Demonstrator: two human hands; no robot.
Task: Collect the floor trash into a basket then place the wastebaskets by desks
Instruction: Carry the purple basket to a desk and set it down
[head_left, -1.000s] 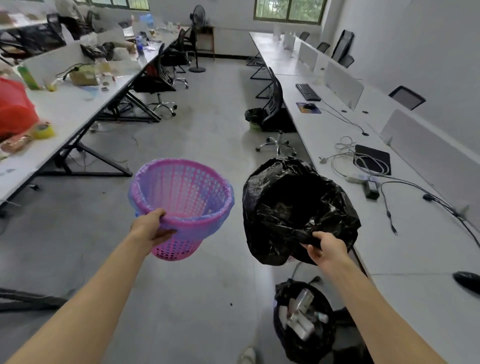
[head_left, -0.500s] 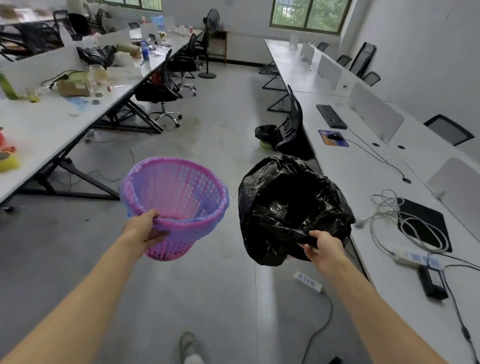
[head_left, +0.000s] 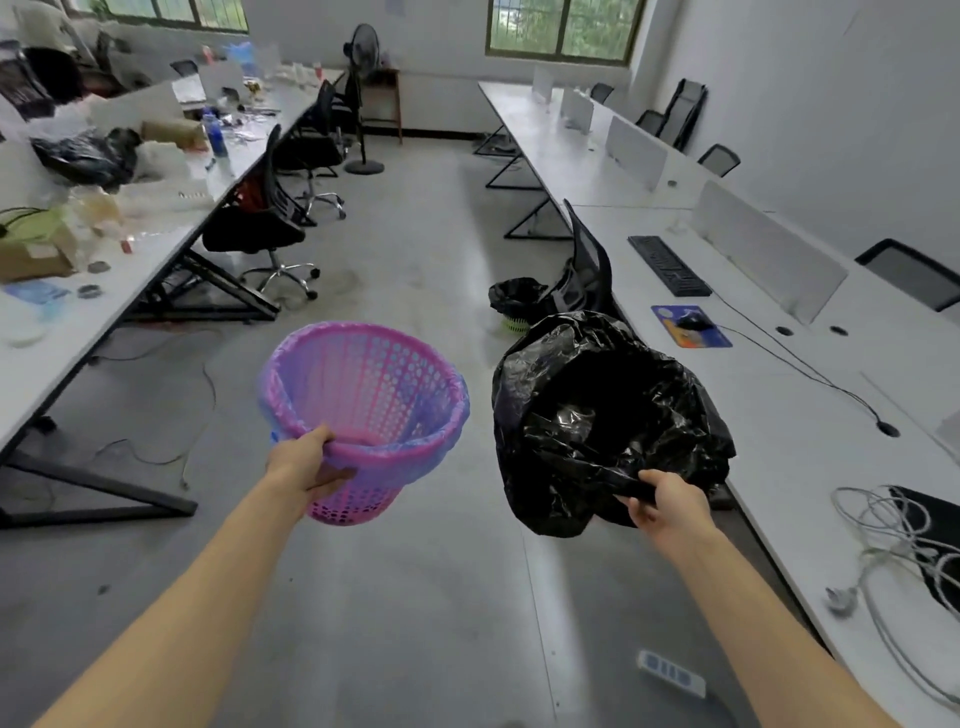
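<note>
Left hand (head_left: 306, 462) grips the near rim of the pink basket (head_left: 374, 395), thumb over the top, fingers curled beneath; same grip as half a second back. Right hand (head_left: 662, 501) likewise unchanged, pinching a gathered fold of the black bag (head_left: 597, 415) in a closed fist. Both loads ride above the floor, pink basket at 8 o'clock of centre, black bag at 4 o'clock, near each other but apart. Since the earlier frame the view has advanced down the aisle. The floor bin (head_left: 517, 301) with its black liner, beside the chair (head_left: 587, 260), now sits closer, at 1 o'clock just past the bag. Keyboard (head_left: 667, 265) and mouse pad (head_left: 691, 327) have come nearer at 2 o'clock. The power strip (head_left: 670, 673) has slid down to 5 o'clock near the bottom edge, and the shoe seen earlier at 6 o'clock is gone from view. Pink basket has a thin bluish liner folded over its rim and no trash visible inside. Whether a basket sits inside the black bag cannot be told, as the plastic covers everything and the interior reads only as dark folds. Right-hand fingertips are buried in the plastic. The cables (head_left: 883, 525) on the right desk (head_left: 779, 415) are cut off at the 4 o'clock edge. Clutter on the left desk (head_left: 130, 280) at 10 o'clock is blurred.
</note>
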